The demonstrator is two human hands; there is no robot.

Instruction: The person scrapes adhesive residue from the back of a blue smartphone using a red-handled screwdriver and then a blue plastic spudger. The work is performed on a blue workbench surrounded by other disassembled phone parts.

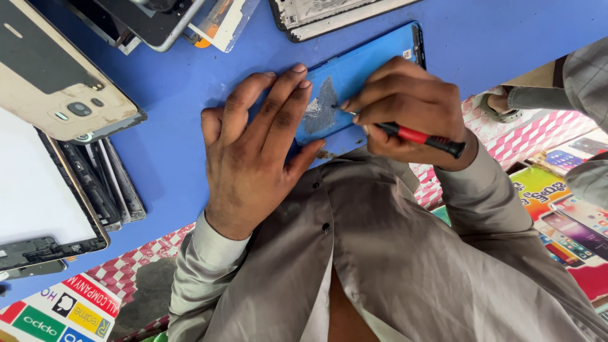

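Scraping looks to be the step in hand, seen from the head camera; the left hand (253, 149) is lying flat on the blue phone panel (361, 79), fingers spread and pressing it down against the blue table (190, 88); the right hand (405, 107) is gripping a red-and-black screwdriver (421, 137), fingers closed tight around its shaft, with the tip touching a grey scraped patch (321, 111) on the panel near its lower end.

The panel is lying slantwise across the table, its lower end just beside the table's near edge and close to the person's grey shirt (380, 253); the upper end is pointing toward the top right.

By my judgement the next move is calling for short, shallow strokes along the patch, with the left hand holding firm so the panel is not sliding; a slip could be sending the tip toward the left fingertips, which are sitting just beside the patch.

Room is tight on the near side, where the table edge is running right under the panel; a stack of phone frames (101, 183) and a gold phone back (57, 76) are sitting well apart to the left; another frame (329, 16) is lying near the top; bare blue surface is showing beyond the panel's upper end.
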